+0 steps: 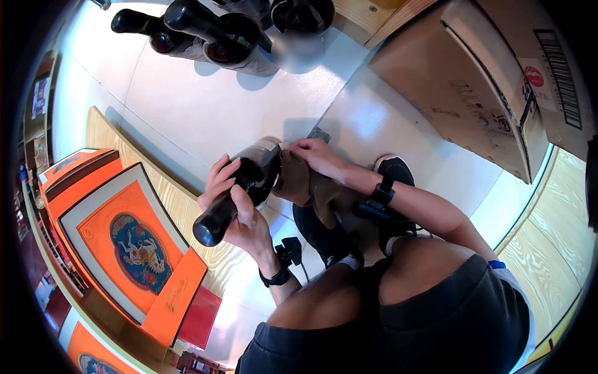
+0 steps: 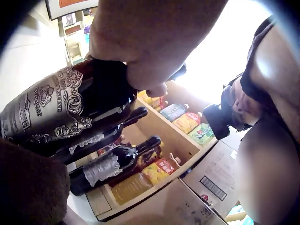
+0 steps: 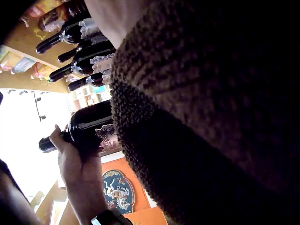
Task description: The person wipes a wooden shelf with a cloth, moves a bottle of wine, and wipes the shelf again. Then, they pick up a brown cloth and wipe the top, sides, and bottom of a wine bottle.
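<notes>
A dark glass wine bottle lies tilted in front of the person's knees in the head view, its neck toward the lower left. The left hand grips it around the neck and shoulder. An ornate silver-grey label covers its body in the left wrist view. At the bottle's lower end, the right hand holds a brown cloth against the glass, its fingertips near the base. The cloth's fuzzy pile fills much of the right wrist view and hides the right fingers there.
Several similar bottles stand on the tiled floor ahead. A cardboard box is at the right. Orange gift boxes with a horse emblem lean at the left. A wooden shelf holds drink bottles and packs.
</notes>
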Tool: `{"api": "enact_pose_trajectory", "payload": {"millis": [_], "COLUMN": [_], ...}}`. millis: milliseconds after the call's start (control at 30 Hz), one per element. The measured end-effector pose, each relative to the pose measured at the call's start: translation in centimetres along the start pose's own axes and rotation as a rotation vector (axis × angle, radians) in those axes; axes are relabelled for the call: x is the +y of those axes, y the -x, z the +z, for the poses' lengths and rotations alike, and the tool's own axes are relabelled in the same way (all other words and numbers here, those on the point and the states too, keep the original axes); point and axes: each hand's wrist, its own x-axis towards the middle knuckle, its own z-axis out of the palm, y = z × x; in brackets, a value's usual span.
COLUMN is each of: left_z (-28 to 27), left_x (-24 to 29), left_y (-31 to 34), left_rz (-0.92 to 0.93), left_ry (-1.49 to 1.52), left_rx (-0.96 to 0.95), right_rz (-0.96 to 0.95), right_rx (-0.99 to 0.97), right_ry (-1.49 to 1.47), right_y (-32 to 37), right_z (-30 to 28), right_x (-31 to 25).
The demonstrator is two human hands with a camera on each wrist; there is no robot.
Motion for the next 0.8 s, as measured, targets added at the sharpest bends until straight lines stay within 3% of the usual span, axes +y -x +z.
{"api": "enact_pose_trajectory", "payload": {"millis": [200,267,400,500,567,667,800], "left_z": [-0.1,0.0,-0.3,-0.6,-0.5,-1.7,-2.1], "left_x": [0.1,0.2,-0.3,-0.1,0.3,-0.8,-0.3], "left_y": [0.0,0.0,0.1,0.3,0.2,-0.1,0.3], "left_rz": [-0.008,-0.007,-0.018,-0.063,-0.194,-0.092,-0.224], "left_ry": [-0.019,-0.015,-0.007,0.030,0.026,-0.048,-0.116], "left_rx": [0.003,-0.002,0.010,0.003,0.036,-0.070,-0.168], "right_rz": [-0.043,-0.198,-0.175,-0.269,-0.399,-0.485,-0.796], "right_rx": [-0.028,0.031,0.044,-0.081,-0.035,-0.056,-0.063], "right_ry": [-0.029,0.053,0.178,0.087,0.276,0.336,0.327], "right_y": [0.9,1.1,2.5,5.5,6.8,7.3,8.1], "right_z": [-0.3,-0.4,-1.5,-1.9,-2.2,-2.5,-0.9], "right_x": [-1.1,-1.3,-3.4,-7.0,-8.5,-9.7,-11.7]}}
